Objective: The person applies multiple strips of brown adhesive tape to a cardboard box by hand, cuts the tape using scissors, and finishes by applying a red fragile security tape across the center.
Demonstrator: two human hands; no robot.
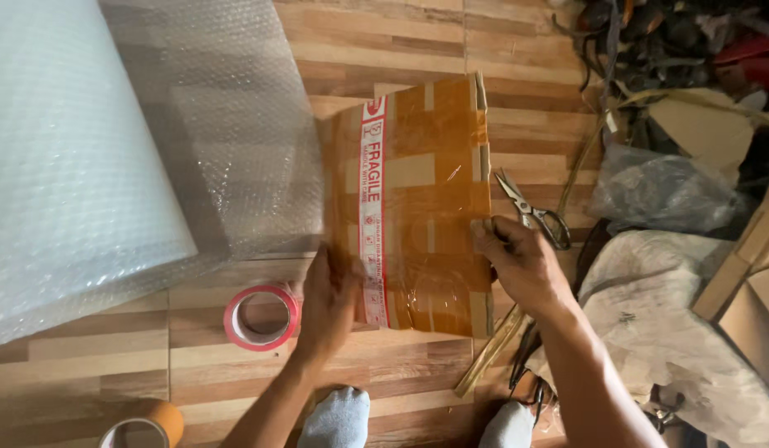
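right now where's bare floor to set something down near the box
Bare wood floor lies below the taped cardboard box, between the red tape roll and the feet, and above the box's top edge. The right side is crowded: scissors, bags, clutter. The bubble wrap roll fills the left.

Flat brown cardboard parcel showing glossy tan tape bands and a red-and-white printed strip, red-rimmed tape roll lying on striped brown wood-plank floor, clear bubble-dotted plastic wrap roll gleaming whitish.
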